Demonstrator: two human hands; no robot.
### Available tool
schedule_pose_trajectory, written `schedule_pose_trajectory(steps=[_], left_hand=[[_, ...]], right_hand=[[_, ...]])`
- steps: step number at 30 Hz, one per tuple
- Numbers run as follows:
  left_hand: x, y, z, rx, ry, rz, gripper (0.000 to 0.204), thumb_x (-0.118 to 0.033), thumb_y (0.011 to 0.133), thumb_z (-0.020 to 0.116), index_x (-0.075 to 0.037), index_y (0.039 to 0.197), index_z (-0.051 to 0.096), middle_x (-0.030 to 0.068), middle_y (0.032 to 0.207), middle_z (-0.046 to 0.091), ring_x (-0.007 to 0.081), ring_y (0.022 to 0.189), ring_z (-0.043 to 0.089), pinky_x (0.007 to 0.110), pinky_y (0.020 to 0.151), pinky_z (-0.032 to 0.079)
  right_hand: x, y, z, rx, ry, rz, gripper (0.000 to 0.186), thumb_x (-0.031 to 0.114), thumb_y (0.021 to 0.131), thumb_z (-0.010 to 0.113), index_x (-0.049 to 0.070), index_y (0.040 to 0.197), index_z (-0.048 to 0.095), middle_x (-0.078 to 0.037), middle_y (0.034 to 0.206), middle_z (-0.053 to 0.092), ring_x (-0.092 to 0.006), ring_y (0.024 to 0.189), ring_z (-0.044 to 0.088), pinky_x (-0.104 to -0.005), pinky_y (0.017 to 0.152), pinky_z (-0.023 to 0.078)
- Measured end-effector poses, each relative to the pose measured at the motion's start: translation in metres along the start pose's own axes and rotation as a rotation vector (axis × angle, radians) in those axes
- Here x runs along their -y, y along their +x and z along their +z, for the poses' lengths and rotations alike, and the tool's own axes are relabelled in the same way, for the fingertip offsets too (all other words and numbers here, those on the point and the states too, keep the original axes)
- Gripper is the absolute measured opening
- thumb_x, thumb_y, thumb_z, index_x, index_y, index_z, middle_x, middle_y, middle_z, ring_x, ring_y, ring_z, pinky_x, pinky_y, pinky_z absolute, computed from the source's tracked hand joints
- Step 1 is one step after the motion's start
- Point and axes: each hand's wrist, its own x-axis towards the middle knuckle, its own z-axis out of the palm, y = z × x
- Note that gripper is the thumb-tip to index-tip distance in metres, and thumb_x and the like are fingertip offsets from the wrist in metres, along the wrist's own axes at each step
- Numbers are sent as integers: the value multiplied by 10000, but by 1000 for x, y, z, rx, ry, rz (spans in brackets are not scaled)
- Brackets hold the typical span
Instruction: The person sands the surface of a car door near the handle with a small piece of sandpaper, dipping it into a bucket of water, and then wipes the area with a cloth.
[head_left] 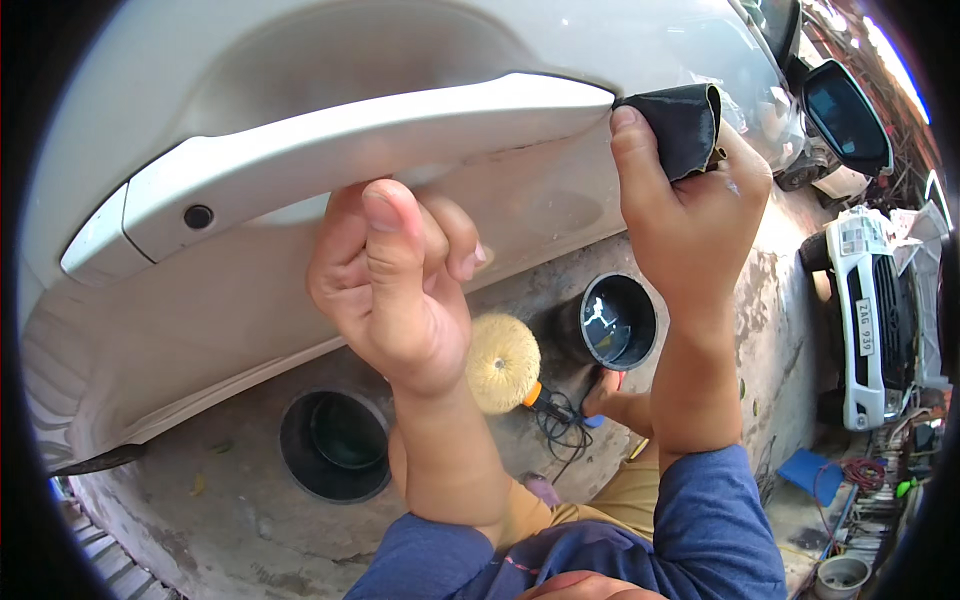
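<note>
My right hand (690,205) pinches a folded, curled piece of black sandpaper (683,120). The thumb presses it at the right end of a white car door handle (390,140), where handle and door panel meet. Just under the middle of that handle is my left hand (390,270), its fingers curled in and its thumb pointing up. Nothing shows in its grasp, and the index fingertip is partly hidden at the handle's lower edge. A round keyhole (198,216) sits near the handle's left end. Around the handle, the car door (250,300) looks dull white-grey.
Below stand two black buckets (335,445) (618,320) on the concrete floor. Between them is a polisher with a fluffy yellow pad (502,362) and a black cord (562,425). A side mirror (847,115) juts out at upper right. Another white car's front (865,330) is further right.
</note>
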Motion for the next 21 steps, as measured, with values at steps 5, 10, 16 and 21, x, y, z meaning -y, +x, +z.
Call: schedule_pose_trajectory(steps=[5,10,16,21], left_hand=[[-3,0,-1,-2,18,-15,322,-267,1051,614,51,1080,655,-26,559,375,111,475,431,284,473,371],[-1,-1,-3,39,48,-11,370,-290,1086,528,50,1168,648,-37,570,324,105,502,396,279,511,369],[0,0,-3,17,0,-6,326,-261,1058,600,59,1095,647,-20,586,407,111,479,426,276,487,374],[3,-3,-2,39,-9,4,301,-249,1064,588,48,1061,637,-10,628,450,108,481,429,270,484,376]], right_hand=[[5,0,1,-2,30,45,144,91,918,757,-28,847,718,30,712,656,-25,637,546,-199,559,416],[2,-2,5,-23,-8,8,125,71,910,747,-30,842,716,36,706,645,-20,633,530,-207,548,408],[-3,-5,13,-80,-57,-144,116,66,878,688,32,786,627,-113,605,560,-243,476,529,-341,494,451],[-13,-15,7,-94,173,-51,68,59,871,726,6,875,683,-63,649,611,-145,516,543,-300,531,451]])
